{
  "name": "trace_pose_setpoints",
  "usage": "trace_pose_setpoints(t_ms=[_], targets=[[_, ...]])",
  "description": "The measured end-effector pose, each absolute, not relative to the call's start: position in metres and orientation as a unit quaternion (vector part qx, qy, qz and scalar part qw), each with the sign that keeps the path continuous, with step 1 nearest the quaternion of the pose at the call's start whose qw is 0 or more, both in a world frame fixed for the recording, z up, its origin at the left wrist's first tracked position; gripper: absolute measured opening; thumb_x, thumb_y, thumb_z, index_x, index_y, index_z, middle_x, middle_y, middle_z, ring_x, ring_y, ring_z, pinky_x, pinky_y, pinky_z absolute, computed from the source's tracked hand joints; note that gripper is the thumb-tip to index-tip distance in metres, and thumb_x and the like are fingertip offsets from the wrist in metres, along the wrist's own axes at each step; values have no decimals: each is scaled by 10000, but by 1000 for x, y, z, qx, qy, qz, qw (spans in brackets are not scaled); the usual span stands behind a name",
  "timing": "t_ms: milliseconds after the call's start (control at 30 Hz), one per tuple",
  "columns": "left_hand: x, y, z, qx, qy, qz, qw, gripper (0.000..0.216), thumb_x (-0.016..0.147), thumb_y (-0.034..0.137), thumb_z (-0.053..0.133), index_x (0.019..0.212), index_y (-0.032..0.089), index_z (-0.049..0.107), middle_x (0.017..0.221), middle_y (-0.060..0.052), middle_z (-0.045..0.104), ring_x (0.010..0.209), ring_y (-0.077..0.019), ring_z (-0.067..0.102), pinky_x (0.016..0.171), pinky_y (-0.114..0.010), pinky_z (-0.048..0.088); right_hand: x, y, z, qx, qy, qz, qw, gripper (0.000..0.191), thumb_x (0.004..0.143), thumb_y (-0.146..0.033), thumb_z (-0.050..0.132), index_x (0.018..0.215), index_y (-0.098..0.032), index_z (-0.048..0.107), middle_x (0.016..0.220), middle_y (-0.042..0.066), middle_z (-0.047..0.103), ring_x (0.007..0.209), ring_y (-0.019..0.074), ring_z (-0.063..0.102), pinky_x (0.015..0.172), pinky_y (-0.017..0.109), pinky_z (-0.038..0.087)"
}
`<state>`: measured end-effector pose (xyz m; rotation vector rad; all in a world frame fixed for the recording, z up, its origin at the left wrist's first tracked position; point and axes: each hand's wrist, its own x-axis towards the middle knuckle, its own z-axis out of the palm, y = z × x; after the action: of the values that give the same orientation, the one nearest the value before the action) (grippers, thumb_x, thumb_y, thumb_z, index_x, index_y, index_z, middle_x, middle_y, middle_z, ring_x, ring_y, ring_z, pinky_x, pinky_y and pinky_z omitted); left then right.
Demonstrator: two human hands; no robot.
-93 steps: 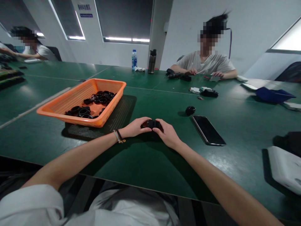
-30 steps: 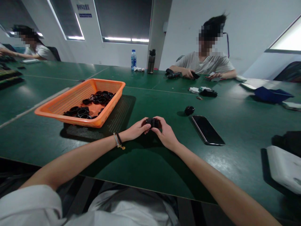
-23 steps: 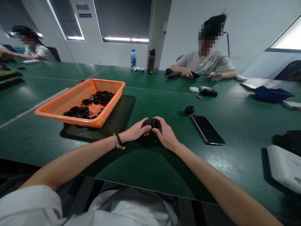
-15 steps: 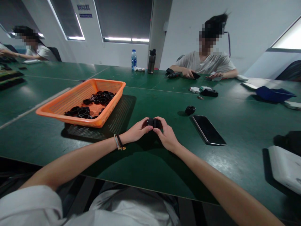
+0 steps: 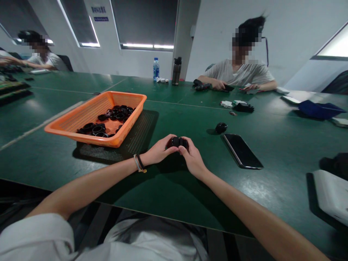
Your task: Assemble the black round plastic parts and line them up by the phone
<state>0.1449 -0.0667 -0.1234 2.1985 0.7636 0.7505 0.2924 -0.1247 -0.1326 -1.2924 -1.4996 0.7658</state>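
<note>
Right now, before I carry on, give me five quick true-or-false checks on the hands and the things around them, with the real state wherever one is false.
1. The left hand and the right hand both grip the small rounded black workpiece. True.
2. Black rings lie inside the orange perforated plastic basket. True.
3. That basket stands to the right of the hands. False: it stands to their left.
4. The rectangular dark-screened phone lies on the green tabletop. True.
5. The loose round black piece sits in the basket. False: it rests on the tabletop, just beyond the phone.
</note>
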Motion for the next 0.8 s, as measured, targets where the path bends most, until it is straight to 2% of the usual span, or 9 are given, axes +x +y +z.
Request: trace_pose_setpoints(t_ms=[167,333,567,667,733,800], targets=[[144,-65,-123,856,282,289,323,333,800,352,517,1053,141,467,946,-62,561,828,-181,529,750,-298,427,290,-126,-135,-529,-585,357,500,336,800,-455,439,1008,-191,458,759,14,535,673,153,508,639,288,412],[143,-59,-123,878,257,270,302,380,748,324,600,1055,147,462,1009,-74,541,871,-186,523,788,-310,433,287,-125,-141,-527,-560,388,508,373,820,-520,368,919,-175,469,626,-19,456,565,134,454,558,270,382],[144,-57,-129,855,224,308,353,433,785,368,540,1135,150,409,1069,-93,510,963,-196,500,865,-327,398,294,-118,-140,-541,-619,300,485,417,805,-531,399,1014,-173,446,795,47,565,687,181,543,640,312,429],[144,-57,-134,818,227,312,426,480,822,471,439,1154,130,377,879,-45,521,759,-146,516,729,-281,426,298,-116,-138,-539,-659,243,466,432,801,-526,409,1041,-169,440,872,77,586,738,205,566,667,332,440],[144,-57,-135,804,233,296,460,475,831,515,386,1097,122,404,717,10,482,621,-114,471,641,-251,409,299,-116,-139,-534,-677,217,458,445,799,-534,409,1054,-170,435,890,84,592,739,211,575,665,337,447],[144,-59,-135,807,235,282,463,440,829,522,384,1016,127,435,638,37,447,573,-102,436,612,-237,388,299,-116,-141,-530,-686,197,458,451,802,-544,401,1057,-173,434,904,90,596,749,217,581,672,343,453]])
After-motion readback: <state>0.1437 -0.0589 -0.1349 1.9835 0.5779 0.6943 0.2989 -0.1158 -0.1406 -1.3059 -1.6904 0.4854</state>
